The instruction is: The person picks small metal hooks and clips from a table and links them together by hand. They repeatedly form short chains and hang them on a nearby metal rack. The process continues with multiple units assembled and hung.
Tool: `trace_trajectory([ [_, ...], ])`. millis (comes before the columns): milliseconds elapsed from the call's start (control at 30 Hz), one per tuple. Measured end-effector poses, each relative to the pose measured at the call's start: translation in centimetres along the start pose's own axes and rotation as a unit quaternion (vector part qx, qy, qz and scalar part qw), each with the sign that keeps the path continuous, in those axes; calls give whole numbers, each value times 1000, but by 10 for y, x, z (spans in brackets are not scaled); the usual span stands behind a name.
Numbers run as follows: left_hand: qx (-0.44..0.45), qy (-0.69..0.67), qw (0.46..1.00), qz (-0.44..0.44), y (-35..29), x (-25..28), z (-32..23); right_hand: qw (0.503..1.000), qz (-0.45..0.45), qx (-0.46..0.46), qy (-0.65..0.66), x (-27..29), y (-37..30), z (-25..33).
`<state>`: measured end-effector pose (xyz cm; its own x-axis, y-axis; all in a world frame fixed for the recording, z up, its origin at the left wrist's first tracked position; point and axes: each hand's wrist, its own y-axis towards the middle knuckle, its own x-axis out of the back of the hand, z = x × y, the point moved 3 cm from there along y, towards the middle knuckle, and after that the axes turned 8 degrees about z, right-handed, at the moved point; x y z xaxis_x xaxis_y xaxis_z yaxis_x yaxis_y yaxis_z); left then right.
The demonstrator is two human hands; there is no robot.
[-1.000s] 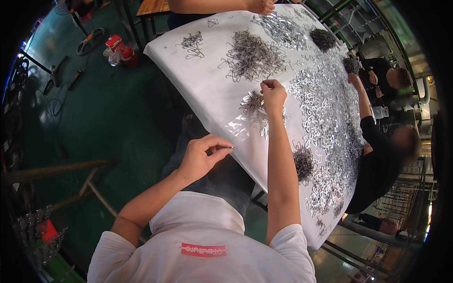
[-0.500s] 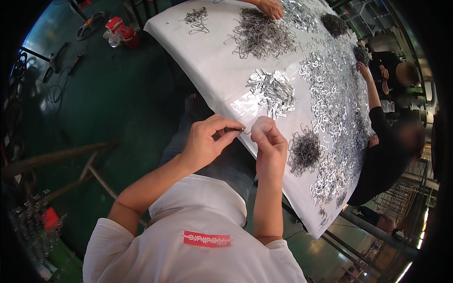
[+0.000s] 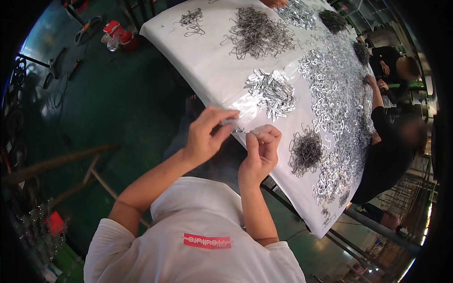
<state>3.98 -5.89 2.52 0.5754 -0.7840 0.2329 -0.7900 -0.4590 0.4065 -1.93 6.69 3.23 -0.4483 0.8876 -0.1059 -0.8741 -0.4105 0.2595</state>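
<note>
The wire piece sits between the person's two hands, just off the near left edge of the white-covered table. It meets the fingertips of the right hand, which is pinched on its right end, thumb against forefinger. The left hand stands just left of the piece with thumb and forefinger parted; the thumb tip lies right by the piece's left end, and I cannot tell whether the two touch.

Just beyond the hands lies a heap of bright clips, with clear film at its left side. A dark tangle of wire lies near, to the right of the right hand and apart from it. A larger grey heap lies far off, with a small cluster to its left. Bright hooks cover much of the right side.

Hard to make out: the left fingertips are blurred, and the piece is too small for its exact shape to be read. The right fingertips hide its gripped end. Another hand at the far edge is cut off by the frame. A co-worker in black, on the right, has one hand amid the hooks, its hold too small to judge.
</note>
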Motion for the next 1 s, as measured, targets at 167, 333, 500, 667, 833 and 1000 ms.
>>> trace_trajectory([
  [167,-16,101,994,47,69,-27,64,1000,-8,-9,-24,8,-6,-2],
  [333,38,273,950,147,115,-65,98,999,-6,-23,-26,11,-9,-1],
  [500,19,338,920,199,120,-75,104,999,2,-32,-19,15,-10,-1],
  [667,14,311,930,195,116,-72,105,998,14,-26,-49,16,-9,-6],
  [833,83,343,906,234,123,-74,108,998,12,-37,-40,15,-11,-12],
  [1000,119,344,879,308,134,-75,112,998,17,-45,-42,12,-14,-13],
])
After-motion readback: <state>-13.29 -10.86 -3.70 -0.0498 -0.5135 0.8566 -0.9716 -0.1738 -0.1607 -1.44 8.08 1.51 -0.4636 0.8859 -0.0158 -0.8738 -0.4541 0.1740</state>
